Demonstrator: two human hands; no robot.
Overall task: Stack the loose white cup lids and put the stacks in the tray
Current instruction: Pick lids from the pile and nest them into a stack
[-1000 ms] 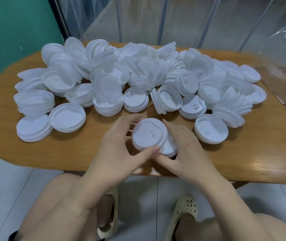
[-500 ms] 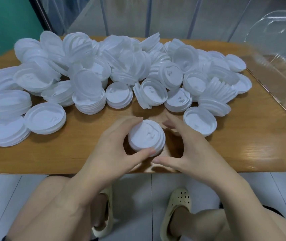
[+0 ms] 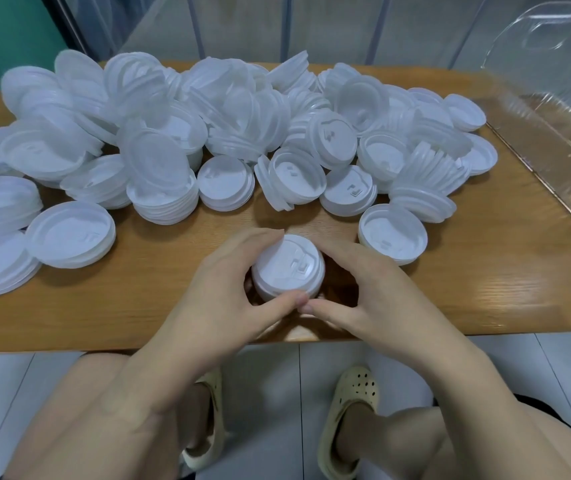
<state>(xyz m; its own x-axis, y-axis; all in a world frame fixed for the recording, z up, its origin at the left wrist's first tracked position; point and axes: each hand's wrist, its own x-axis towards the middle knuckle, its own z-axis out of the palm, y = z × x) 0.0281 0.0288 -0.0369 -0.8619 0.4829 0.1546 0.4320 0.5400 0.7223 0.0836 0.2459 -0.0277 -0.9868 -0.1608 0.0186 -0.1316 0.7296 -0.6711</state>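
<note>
Both hands, the left (image 3: 221, 289) and the right (image 3: 363, 292), curled round one short stack (image 3: 287, 268) at the table's (image 3: 138, 313) near edge, thumbs meeting in front. Beyond it a big heap (image 3: 208, 133) of lids lay mostly unsorted, so little looked done. The clear tray (image 3: 554, 140) at far right held no lids that could be seen.

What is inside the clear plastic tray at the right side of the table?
No lid stacks show inside the clear tray; only the wooden table shows through its ribbed bottom. Its right part is outside the picture, so that part cannot be checked.
</note>
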